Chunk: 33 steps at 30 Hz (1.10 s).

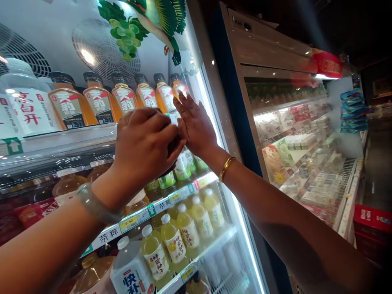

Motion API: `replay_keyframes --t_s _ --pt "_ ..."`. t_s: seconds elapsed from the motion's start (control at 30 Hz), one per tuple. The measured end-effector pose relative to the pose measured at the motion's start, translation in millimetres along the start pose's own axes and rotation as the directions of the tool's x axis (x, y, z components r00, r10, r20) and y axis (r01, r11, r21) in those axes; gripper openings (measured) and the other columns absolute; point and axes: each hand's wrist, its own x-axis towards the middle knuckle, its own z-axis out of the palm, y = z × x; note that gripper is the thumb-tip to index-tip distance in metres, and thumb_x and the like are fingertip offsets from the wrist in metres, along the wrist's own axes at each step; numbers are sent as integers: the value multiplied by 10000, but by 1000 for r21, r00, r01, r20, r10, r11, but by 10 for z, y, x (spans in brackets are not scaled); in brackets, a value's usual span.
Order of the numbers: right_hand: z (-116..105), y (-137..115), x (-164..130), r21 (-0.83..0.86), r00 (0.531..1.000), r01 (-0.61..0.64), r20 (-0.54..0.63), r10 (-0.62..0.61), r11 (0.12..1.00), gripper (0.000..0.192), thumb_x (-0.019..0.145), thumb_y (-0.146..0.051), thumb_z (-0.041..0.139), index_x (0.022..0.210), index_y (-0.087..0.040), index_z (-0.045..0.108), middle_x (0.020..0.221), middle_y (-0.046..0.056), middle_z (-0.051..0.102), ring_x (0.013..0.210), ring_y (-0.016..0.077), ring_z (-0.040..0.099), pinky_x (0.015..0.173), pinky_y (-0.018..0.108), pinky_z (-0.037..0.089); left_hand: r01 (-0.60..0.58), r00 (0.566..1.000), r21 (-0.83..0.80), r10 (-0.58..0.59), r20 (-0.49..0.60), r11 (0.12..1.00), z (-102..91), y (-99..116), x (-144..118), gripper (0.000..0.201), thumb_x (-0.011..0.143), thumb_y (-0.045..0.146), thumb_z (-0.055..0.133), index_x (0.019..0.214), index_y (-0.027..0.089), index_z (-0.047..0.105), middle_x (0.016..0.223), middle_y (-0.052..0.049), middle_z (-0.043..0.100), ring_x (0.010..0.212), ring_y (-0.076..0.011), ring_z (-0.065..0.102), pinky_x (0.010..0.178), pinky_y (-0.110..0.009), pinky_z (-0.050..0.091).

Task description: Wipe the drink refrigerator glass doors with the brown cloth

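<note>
Both my hands reach into a lit drinks fridge. My left hand [147,143], a pale bangle on its wrist, is curled around the top of a bottle on the middle shelf; the hand hides most of that bottle. My right hand [196,124], with a gold bangle, is held flat with fingers stretched, right next to my left hand and in front of the last orange-drink bottle [177,87] of the top row. Green-labelled bottles [183,166] stand just below both hands.
A row of orange-drink bottles [122,100] and large white bottles [27,108] fill the top shelf. Yellow drinks [173,241] stand on a lower shelf behind a price rail [159,204]. To the right are an open chiller [306,134], hanging blue packets [352,110] and a red box [372,218].
</note>
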Motion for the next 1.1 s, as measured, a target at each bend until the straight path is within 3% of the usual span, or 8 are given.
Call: replay_keyframes --t_s 0.1,0.3,0.43,0.53,0.67,0.8,0.93,1.1 --pt "-26 -4 3 -5 1000 9 -1 -9 1000 560 1057 -264 259 1605 -197 354 1740 22 300 1635 191 207 1365 447 128 -68 997 -53 70 37 996 -42 -77 -155 166 923 429 595 898 280 663 1113 -9 731 1274 -311 606 1053 -526 483" --pt "-87 -52 3 38 999 -31 40 30 999 571 1059 -309 299 1620 -205 317 1739 31 300 1637 189 207 1363 481 109 116 987 -3 -115 -115 993 -74 -246 163 203 937 375 604 1023 225 711 1221 -90 715 1282 -366 568 1048 -595 455" --pt "-79 -271 52 27 975 -217 54 215 976 531 1079 -263 322 1606 -208 357 1739 33 297 1637 192 211 1364 497 102 -26 992 -36 21 -124 999 -4 -170 93 130 924 335 600 940 251 698 1066 -69 747 1241 -364 598 990 -569 470" --pt "-20 -461 96 1 948 -317 27 317 948 521 1093 -308 376 1600 -186 374 1739 58 291 1642 215 197 1363 523 81 -127 990 -76 122 -68 989 -75 -258 -47 184 913 419 609 998 278 692 1160 -48 747 1251 -325 605 1002 -540 475" --pt "27 -597 75 9 972 -235 2 235 972 564 1093 -381 410 1624 -201 340 1756 49 233 1649 212 164 1366 521 28 51 997 -87 -56 -52 995 -230 -445 -18 317 936 487 546 1113 297 728 1378 -27 665 1379 -374 519 1081 -630 384" --pt "-3 -577 0 45 983 -183 14 183 982 561 1094 -326 374 1642 -220 316 1751 38 245 1645 200 183 1375 508 52 179 979 -48 -183 -94 983 -199 -337 57 304 926 419 570 1029 197 751 1276 -139 692 1335 -390 542 1094 -620 422" --pt "-45 -538 -38 47 986 -167 17 166 985 552 1095 -272 309 1644 -225 316 1749 15 249 1645 185 179 1378 496 90 15 999 -24 -16 -42 1000 -133 -243 -38 279 916 407 572 1061 221 721 1247 -145 706 1302 -374 579 1077 -571 471" --pt "-63 -568 -32 19 984 -178 16 178 984 560 1080 -252 314 1639 -213 327 1742 12 272 1641 186 199 1379 488 82 -158 987 -18 158 35 987 -288 -508 -59 422 911 471 542 1205 200 675 1345 -164 662 1340 -435 548 1128 -634 402"
